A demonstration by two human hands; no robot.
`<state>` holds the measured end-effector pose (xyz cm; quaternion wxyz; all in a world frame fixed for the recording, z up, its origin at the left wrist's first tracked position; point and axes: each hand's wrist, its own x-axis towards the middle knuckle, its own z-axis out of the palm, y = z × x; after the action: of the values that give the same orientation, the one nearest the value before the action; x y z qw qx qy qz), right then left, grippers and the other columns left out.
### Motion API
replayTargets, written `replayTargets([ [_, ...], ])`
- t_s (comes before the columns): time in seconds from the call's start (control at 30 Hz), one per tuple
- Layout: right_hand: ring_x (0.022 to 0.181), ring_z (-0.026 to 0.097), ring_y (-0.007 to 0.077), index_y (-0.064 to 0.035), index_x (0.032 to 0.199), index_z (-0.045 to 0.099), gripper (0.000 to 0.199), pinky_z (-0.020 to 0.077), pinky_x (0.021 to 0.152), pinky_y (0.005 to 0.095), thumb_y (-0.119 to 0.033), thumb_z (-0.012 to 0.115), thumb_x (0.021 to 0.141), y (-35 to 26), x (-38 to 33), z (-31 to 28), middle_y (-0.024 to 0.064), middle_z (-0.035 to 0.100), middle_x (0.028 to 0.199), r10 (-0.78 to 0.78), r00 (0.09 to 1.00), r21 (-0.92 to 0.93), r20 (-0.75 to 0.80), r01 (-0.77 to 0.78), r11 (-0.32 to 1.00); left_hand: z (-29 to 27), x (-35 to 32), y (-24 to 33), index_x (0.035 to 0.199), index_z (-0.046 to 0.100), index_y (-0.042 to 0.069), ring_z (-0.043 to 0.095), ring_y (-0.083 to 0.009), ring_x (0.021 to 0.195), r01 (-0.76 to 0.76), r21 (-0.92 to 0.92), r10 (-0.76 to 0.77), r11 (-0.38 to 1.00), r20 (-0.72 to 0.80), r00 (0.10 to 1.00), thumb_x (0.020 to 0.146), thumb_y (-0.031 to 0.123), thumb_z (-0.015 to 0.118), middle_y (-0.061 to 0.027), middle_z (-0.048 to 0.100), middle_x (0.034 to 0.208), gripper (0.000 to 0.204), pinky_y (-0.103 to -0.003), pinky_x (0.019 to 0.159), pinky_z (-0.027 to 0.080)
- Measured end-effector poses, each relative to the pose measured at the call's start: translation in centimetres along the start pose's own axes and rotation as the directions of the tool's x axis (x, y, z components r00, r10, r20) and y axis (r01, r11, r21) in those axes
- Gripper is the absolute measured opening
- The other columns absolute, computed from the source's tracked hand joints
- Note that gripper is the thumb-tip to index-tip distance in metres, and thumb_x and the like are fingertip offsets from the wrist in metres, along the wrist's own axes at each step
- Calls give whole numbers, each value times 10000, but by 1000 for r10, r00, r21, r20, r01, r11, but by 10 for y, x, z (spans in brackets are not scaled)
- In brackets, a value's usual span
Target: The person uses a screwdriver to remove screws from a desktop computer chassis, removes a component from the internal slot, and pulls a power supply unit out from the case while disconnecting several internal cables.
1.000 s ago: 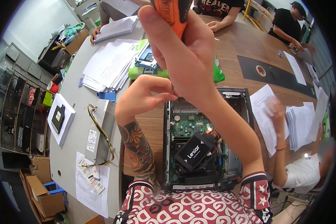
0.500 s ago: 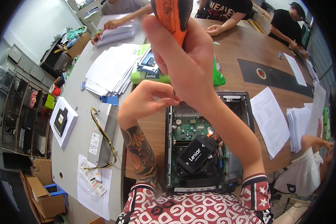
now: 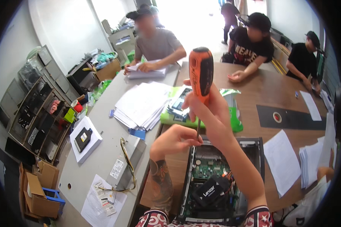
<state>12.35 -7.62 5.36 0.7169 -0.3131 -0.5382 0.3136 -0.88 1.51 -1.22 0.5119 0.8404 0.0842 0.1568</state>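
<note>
- Gripping an orange-black screwdriver (image 3: 201, 73), upper centre: right hand (image 3: 214, 115) wrapped around it.
- Left hand (image 3: 173, 140), mid-frame, fingers (image 3: 191, 142) nearly together beside the shaft (image 3: 199, 126); hold unclear.

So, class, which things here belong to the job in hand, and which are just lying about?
Belonging to the job:
orange-and-black screwdriver
open computer case
black drive
probably the grey power supply

Apparently just lying about:
paper pile
tape roll
cardboard box

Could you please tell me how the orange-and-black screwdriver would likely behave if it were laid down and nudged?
The screwdriver is probably stiff, as its slim shaft looks straight. It likely feels handle-heavy, the handle being much thicker. It might roll in a curve, since that handle looks rounded.
</note>
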Motion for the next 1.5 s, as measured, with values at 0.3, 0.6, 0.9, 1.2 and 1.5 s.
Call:
replayTargets([
  [0.3, 1201, 549, 221, 29, 1451, 378, 524, 438, 979, 366, -296, 427, 1043, 19, -10, -41, 159, 545, 1327, 14, 990, -90, 143, -1, 996, 4, -1, -9, 998, 656, -67, 691, -190, 910, -26, -160, 30, 987, 20, 999, 878, -70, 542, -132, 707, 920, 165, -306, 836, 530],
  [0.6, 1248, 533, 246, 51, 1331, 537, 575, 374, 1072, 391, -413, 327, 1064, 34, -22, -46, 178, 586, 1317, 155, 945, -176, 290, -106, 979, 4, 4, -12, 929, 673, -49, 684, -209, 863, -101, -10, 101, 995, -13, 995, 849, -41, 610, -126, 707, 876, 102, -328, 811, 528],
  [0.9, 1164, 589, 221, 74, 1262, 577, 371, 425, 1019, 347, -156, 426, 1014, 14, -23, -50, 153, 643, 1224, 194, 937, -184, 291, -144, 972, 2, 1, -10, 898, 694, -12, 647, -159, 751, -16, -1, 16, 1000, -60, 998, 814, 36, 715, -95, 689, 779, 99, -301, 724, 513],
  [1.2, 1039, 608, 142, 27, 1215, 634, 297, 470, 919, 310, -109, 499, 989, 3, -24, -59, 112, 669, 1143, 223, 941, -293, 256, -144, 945, 2, 4, -18, 902, 655, -23, 658, -125, 780, -29, 26, 30, 999, -19, 999, 830, 59, 736, -47, 683, 853, 136, -281, 747, 550],
  [1.5, 880, 609, 91, 14, 993, 693, 177, 480, 804, 253, -91, 737, 856, 12, -22, -47, 49, 689, 924, 55, 991, -392, 120, -4, 920, -1, -6, -6, 916, 646, -36, 678, -130, 843, -20, -69, 18, 997, -29, 999, 818, 58, 753, -67, 704, 921, 173, -281, 797, 555],
])
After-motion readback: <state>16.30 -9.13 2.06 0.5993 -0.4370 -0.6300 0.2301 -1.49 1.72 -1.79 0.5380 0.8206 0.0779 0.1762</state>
